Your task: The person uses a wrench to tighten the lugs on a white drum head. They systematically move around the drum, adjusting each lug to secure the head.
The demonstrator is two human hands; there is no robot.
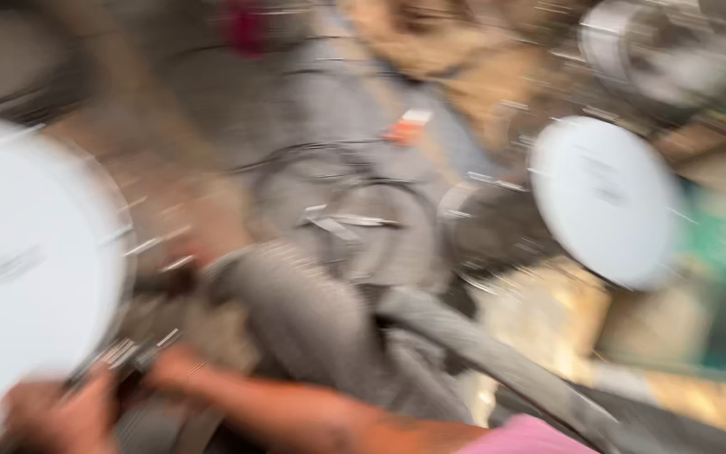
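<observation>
The picture is badly smeared by motion. A big white drum head with shiny metal lugs on its rim fills the left side. My left hand shows as a blur at the bottom left, against the lower rim of that drum. My right forearm reaches in from a pink sleeve at the bottom, and my right hand ends beside the rim's lugs. Whether either hand holds anything is lost in the blur. A grey-clad leg lies between the arm and the floor.
A second white drum stands at the right, and a third at the top right. Metal hoops lie on the grey floor in the middle. A small orange and white box lies behind them. A dark strap crosses the lower right.
</observation>
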